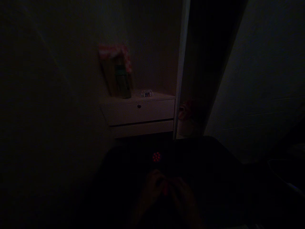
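The room is very dark. My left hand point(153, 187) and my right hand point(182, 192) are close together low in the middle of the view, over a dark surface point(209, 165). Their fingers seem curled toward each other around something small with a reddish glint, which I cannot make out. Just beyond the hands a small cluster of red glowing dots point(156, 156) shows on the dark surface.
A pale wall-mounted drawer unit point(140, 113) hangs ahead, with a green bottle point(122, 82), a pink-topped frame point(114, 55) and small items point(147, 93) on top. A pale vertical door edge point(181, 70) stands right of it.
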### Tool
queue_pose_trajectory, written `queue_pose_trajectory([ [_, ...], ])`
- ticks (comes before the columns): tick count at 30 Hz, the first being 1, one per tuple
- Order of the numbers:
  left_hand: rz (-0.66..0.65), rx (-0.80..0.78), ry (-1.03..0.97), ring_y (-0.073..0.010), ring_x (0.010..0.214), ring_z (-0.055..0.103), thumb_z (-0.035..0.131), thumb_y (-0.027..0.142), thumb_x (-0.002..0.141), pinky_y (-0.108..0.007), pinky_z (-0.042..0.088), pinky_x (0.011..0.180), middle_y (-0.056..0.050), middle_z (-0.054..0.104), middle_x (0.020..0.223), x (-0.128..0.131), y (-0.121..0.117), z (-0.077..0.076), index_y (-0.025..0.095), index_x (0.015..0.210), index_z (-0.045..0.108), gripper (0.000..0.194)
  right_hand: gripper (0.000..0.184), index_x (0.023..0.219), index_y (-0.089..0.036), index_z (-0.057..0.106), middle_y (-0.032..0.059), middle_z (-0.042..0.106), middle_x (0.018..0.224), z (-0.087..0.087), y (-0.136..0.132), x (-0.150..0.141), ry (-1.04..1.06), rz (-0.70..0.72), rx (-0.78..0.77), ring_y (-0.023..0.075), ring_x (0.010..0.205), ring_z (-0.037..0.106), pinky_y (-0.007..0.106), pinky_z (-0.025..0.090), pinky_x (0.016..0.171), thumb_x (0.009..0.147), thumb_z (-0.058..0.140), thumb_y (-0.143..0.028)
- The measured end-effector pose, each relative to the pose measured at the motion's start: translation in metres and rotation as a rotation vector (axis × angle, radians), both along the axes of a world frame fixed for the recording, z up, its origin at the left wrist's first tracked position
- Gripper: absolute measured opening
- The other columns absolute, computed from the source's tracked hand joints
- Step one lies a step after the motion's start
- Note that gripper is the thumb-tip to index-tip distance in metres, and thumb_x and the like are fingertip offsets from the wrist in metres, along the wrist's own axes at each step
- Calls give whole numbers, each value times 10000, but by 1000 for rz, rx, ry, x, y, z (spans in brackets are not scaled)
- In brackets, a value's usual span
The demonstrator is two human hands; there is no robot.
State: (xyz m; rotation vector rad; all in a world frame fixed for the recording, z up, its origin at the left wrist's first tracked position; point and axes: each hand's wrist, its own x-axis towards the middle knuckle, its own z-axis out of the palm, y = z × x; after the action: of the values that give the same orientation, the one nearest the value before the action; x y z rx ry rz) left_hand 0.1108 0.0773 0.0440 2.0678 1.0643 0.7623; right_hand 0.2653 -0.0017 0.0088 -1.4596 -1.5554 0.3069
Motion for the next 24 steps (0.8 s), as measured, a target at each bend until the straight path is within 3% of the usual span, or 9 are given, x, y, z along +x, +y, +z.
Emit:
queue_pose_trajectory([
  [5, -41, 26, 9, -189, 918, 666, 589, 103, 853, -307, 488, 872, -39, 736, 924, -4, -2, -2, 209, 798, 760, 208, 249, 1061, -234, 721, 73, 749, 1000, -1, 8, 1, 36, -9, -43, 215, 902, 726, 329, 580, 818, 966, 491, -223],
  [11, -88, 57, 107, -211, 1069, 628, 582, 93, 857, -375, 432, 1028, -30, 733, 1102, -11, -12, 5, 245, 915, 760, 241, 271, 1060, -237, 726, 67, 758, 1015, -1, 6, 1, -10, -4, -22, 217, 911, 727, 341, 572, 838, 954, 481, -197],
  [19, -103, 14, 51, -187, 996, 634, 573, 165, 928, -318, 448, 941, -14, 724, 988, -11, -14, 5, 227, 825, 720, 191, 269, 1027, -234, 738, 71, 780, 982, 4, 5, -1, 19, -14, -39, 217, 878, 744, 314, 570, 799, 975, 477, -267],
  [24, -81, -56, -6, -190, 967, 648, 571, 220, 935, -308, 465, 899, -32, 719, 975, -10, -10, 2, 216, 858, 733, 179, 254, 1015, -223, 747, 81, 777, 997, 2, 10, -3, 50, -24, -180, 237, 903, 736, 332, 551, 833, 945, 513, -294],
])
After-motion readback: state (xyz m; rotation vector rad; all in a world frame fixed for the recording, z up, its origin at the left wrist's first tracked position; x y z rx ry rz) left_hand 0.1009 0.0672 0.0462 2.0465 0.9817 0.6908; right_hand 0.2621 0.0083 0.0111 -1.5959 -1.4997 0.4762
